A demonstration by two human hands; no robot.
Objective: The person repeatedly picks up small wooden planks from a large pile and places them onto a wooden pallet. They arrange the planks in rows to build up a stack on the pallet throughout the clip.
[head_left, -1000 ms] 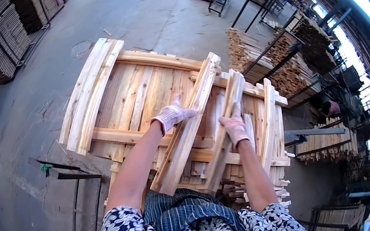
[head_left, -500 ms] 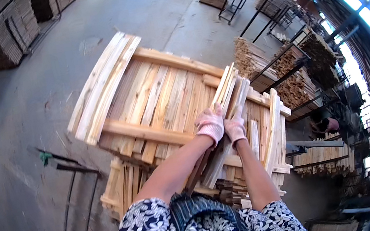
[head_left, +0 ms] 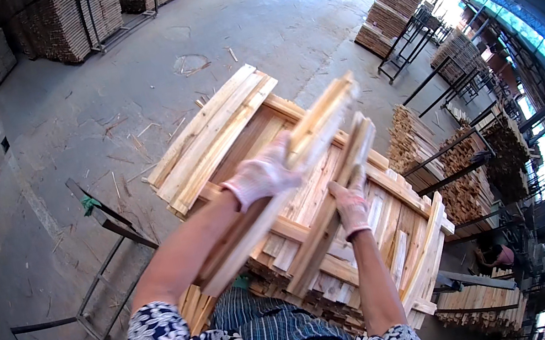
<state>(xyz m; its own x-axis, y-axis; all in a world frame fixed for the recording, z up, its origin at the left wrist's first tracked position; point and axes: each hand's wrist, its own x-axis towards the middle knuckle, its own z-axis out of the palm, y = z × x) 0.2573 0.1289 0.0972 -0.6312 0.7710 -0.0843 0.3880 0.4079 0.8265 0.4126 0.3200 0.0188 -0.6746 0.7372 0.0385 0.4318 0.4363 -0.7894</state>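
The left grip (head_left: 262, 174), in a pale knitted glove, is near the middle of the frame, closed against the left side of a long bundle of planks (head_left: 324, 112); the bundle slants from upper right to lower left, and both it and the glove are blurred, so how far the fingers wrap beneath the wood I cannot tell; the right grip (head_left: 351, 207), gloved alike and just right of centre, is curled about a second plank bundle (head_left: 319, 240), thumb lying along its upper part and the far fingers hidden by the wood; the two bundles stand apart, with a strip of the wood pile (head_left: 320, 194) visible between them; this pile fills the centre of the frame, crossed by wooden battens (head_left: 402, 190); a set of planks (head_left: 213, 139) lies across its upper-left end, and another row of planks (head_left: 426, 258) lies along its right end; at the lower left a dark metal stand (head_left: 95, 336) is on the grey floor (head_left: 130, 93); tall timber stacks (head_left: 65, 28) occupy the upper left.
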